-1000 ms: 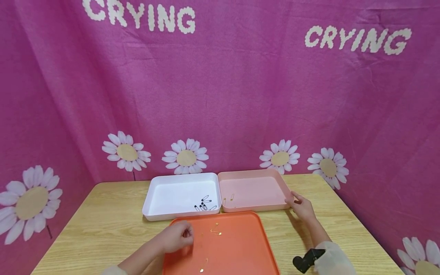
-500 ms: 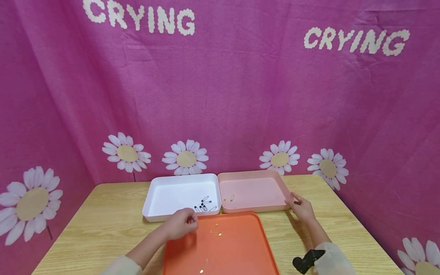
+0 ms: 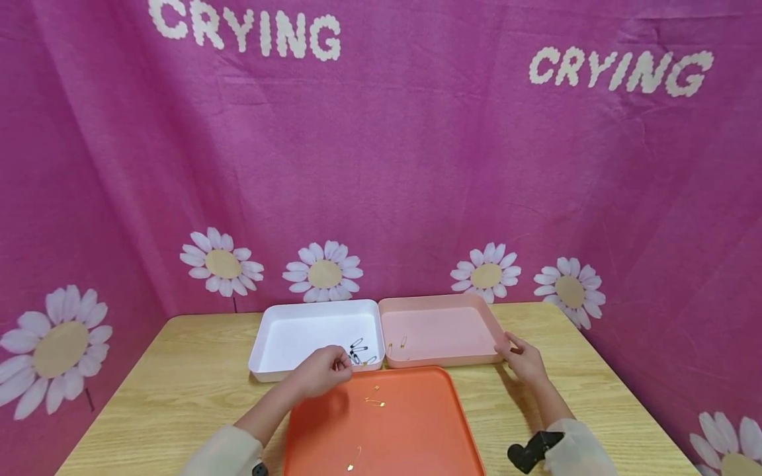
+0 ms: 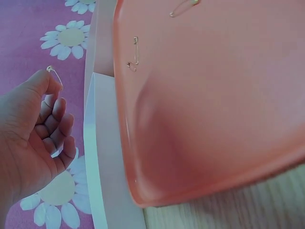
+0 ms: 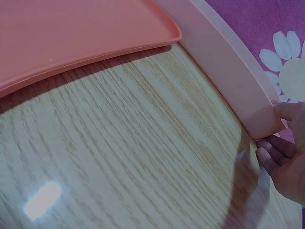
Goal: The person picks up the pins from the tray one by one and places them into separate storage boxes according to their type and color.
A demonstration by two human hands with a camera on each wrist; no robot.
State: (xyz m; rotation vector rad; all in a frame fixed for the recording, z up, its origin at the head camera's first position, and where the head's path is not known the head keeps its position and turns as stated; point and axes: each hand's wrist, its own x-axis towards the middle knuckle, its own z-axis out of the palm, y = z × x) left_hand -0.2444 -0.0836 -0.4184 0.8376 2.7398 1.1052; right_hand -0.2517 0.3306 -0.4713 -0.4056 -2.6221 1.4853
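Observation:
My left hand [image 3: 324,371] is over the front edge of the white tray [image 3: 297,330]. Between its thumb and index finger it pinches a gold safety pin [image 4: 56,78], which sticks out past the fingertips in the left wrist view. Several black safety pins [image 3: 359,348] lie in that tray's front right corner, partly behind the hand. With thumb at the rim and fingers low against the outside, my right hand [image 3: 524,362] holds the front right corner of the pink tray [image 3: 452,325]. A few gold safety pins [image 3: 403,342] lie at the pink tray's left end.
In front of both trays sits a shallow orange tray [image 3: 417,430], with a few gold safety pins [image 3: 375,402] near its far edge and another gold pin [image 3: 351,467] closer. All stand on a wooden table [image 3: 149,396]. A magenta curtain [image 3: 405,165] hangs behind.
My left hand has moved from over the orange tray up and to the right, to the white tray's front edge. My right hand stays at the pink tray's corner.

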